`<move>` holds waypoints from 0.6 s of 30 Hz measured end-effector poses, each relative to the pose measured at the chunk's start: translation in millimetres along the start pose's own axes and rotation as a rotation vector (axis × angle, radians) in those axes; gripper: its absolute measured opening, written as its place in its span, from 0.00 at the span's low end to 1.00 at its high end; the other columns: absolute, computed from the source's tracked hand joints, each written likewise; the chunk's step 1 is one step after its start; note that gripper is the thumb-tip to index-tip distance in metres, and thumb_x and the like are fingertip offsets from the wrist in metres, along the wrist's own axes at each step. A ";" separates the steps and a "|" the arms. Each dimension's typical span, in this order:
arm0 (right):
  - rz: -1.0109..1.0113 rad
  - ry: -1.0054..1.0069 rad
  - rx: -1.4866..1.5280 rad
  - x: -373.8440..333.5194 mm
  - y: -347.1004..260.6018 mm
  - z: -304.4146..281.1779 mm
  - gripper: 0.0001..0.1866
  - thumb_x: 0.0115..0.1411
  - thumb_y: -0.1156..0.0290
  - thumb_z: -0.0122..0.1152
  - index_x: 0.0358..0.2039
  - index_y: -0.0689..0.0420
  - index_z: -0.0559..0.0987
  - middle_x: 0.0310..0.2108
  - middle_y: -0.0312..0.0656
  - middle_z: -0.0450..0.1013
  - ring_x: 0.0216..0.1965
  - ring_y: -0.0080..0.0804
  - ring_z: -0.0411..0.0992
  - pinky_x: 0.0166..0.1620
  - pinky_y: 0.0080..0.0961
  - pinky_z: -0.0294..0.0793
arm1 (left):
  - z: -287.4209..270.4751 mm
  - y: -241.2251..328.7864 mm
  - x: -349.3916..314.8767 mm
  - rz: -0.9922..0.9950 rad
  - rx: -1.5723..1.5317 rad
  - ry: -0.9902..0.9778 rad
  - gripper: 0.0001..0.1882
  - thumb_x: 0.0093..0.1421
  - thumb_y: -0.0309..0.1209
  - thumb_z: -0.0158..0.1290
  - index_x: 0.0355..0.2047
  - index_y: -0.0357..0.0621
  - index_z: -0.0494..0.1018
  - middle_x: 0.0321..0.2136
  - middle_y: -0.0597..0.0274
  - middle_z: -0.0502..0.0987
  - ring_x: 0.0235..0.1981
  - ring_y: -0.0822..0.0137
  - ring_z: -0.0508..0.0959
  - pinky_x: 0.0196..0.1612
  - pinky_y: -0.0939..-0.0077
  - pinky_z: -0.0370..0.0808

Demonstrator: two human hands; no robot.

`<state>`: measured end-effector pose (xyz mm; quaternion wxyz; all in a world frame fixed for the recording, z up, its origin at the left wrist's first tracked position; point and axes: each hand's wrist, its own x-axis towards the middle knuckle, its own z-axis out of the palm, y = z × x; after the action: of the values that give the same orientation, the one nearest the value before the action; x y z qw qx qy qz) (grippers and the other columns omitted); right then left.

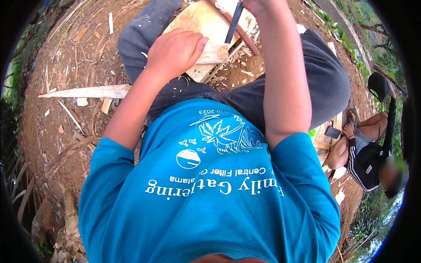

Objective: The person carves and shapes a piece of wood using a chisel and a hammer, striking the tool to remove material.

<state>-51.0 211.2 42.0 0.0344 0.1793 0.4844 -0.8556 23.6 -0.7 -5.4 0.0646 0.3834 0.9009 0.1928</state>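
My left hand is closed around a pale piece of wood, whose squared end sticks out past my thumb. Partly cut off by the top edge, my right hand grips a dark, flat blade; its handle is hidden. The blade's lower end is close to the end of the held wood. Behind them, between my legs, lies a broad pale wooden board. A reddish-brown stick slants beside the blade.
A long pointed wood piece lies on the brown ground to the left, among offcuts and shavings. At right, another person sits near a dark phone on wooden planks. Plants line the edges.
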 end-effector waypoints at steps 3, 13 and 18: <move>-0.065 0.041 -0.025 2.0 -8.7 -6.6 0.14 0.67 0.65 0.58 0.26 0.49 0.64 0.14 0.26 0.56 0.11 0.16 0.52 0.14 0.20 0.47 | -0.2 -1.3 4.3 0.053 -0.054 0.030 0.18 0.73 0.38 0.45 0.30 0.41 0.76 0.27 0.55 0.78 0.33 0.50 0.77 0.38 0.55 0.74; -0.002 0.025 0.046 11.4 -12.7 -13.4 0.14 0.66 0.65 0.59 0.26 0.48 0.64 0.14 0.27 0.56 0.11 0.17 0.52 0.14 0.20 0.48 | 1.0 -1.7 2.4 0.044 -0.056 0.025 0.19 0.73 0.38 0.43 0.30 0.41 0.76 0.28 0.55 0.79 0.33 0.50 0.76 0.38 0.56 0.74; 0.020 0.046 -0.013 14.7 11.6 -7.3 0.14 0.66 0.65 0.59 0.27 0.48 0.65 0.15 0.27 0.57 0.12 0.17 0.53 0.14 0.20 0.48 | 1.6 -2.0 2.4 0.056 -0.054 0.027 0.19 0.73 0.39 0.43 0.31 0.41 0.77 0.28 0.55 0.79 0.32 0.51 0.77 0.38 0.56 0.75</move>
<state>-60.0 212.9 24.2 0.0330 0.2034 0.4887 -0.8478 21.0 0.2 -7.6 0.0574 0.4039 0.8852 0.2237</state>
